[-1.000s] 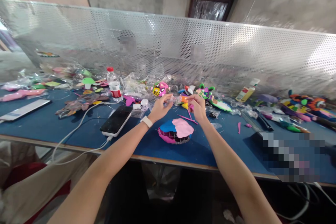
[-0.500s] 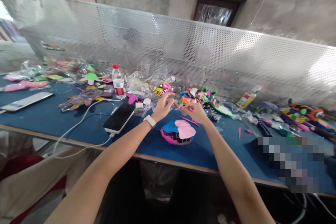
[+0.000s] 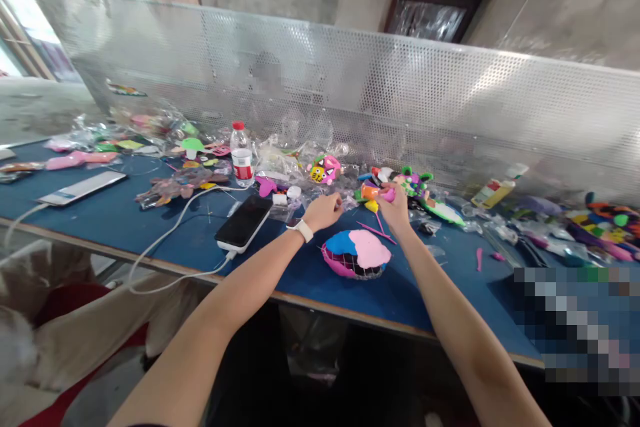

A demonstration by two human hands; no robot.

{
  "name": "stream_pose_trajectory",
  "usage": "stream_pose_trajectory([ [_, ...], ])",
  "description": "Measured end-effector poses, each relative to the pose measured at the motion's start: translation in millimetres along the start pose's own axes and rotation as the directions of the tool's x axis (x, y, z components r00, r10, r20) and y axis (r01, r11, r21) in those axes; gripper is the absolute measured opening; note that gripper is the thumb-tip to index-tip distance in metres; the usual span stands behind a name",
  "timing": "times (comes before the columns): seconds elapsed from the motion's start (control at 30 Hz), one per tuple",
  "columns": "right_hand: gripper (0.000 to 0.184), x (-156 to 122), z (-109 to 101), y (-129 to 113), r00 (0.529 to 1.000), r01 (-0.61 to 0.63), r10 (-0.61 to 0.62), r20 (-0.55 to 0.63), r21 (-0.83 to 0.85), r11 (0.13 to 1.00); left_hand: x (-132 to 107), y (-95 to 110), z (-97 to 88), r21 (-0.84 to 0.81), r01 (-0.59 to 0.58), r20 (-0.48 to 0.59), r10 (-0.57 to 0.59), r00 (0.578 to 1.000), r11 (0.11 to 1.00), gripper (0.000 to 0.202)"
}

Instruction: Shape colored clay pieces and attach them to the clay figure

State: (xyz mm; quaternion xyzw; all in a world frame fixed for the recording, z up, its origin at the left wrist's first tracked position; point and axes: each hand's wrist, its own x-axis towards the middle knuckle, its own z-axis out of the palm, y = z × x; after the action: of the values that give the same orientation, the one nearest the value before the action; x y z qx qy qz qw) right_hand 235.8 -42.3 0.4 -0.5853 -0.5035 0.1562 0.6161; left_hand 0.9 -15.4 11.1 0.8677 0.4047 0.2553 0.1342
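Note:
My right hand (image 3: 397, 209) is closed around a lump of pink modelling clay (image 3: 387, 195), in front of an orange piece (image 3: 369, 193) on the table. My left hand (image 3: 324, 212), with a pale watch band on its wrist, has its fingers curled inward beside crumpled clear plastic; whatever is in them is hidden. Between my forearms lies a rounded form (image 3: 356, 255), partly covered in blue, light pink and magenta clay, with a white grid over its dark part. Thin pink modelling tools (image 3: 376, 233) lie just beyond it.
A black phone on a white power bank (image 3: 243, 223) lies left of my left forearm, cable attached. Behind it stands a red-capped water bottle (image 3: 242, 157). Clay figures and plastic wrappers line the perforated metal screen (image 3: 310, 80). A glue bottle (image 3: 495, 193) leans at right.
My hands have moved apart: the right went rightward with the pink clay, and the left drew back and curled its fingers. The camera view has shifted slightly left.

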Motion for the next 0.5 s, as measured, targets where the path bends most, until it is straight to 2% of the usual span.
stream_pose_trajectory([
  [0.1,0.041,-6,-13,7,0.993,0.111,-0.105,0.046,-0.137,0.984,2,-2,1.2,0.041,0.008,0.023,-0.009,1.000,0.999,0.011],
  [0.2,0.029,-5,-12,4,0.942,0.254,-0.185,0.279,-0.237,0.938,2,-4,0.9,0.055,0.031,0.017,-0.032,0.999,0.998,0.010],
  [0.27,0.028,-5,-6,2,0.883,0.320,-0.178,0.435,-0.280,0.905,1,-4,0.2,0.063,0.041,0.032,-0.044,0.999,0.997,0.012],
  [0.37,0.033,-5,4,-4,0.819,0.375,-0.130,0.559,-0.351,0.858,0,-3,-1.4,0.087,0.037,0.070,-0.043,0.997,0.996,0.014],
  [0.5,0.014,0,0,-22,0.727,0.407,-0.067,0.683,-0.350,0.844,0,-2,-3.7,0.112,0.058,0.094,-0.069,0.993,0.992,0.010],
])
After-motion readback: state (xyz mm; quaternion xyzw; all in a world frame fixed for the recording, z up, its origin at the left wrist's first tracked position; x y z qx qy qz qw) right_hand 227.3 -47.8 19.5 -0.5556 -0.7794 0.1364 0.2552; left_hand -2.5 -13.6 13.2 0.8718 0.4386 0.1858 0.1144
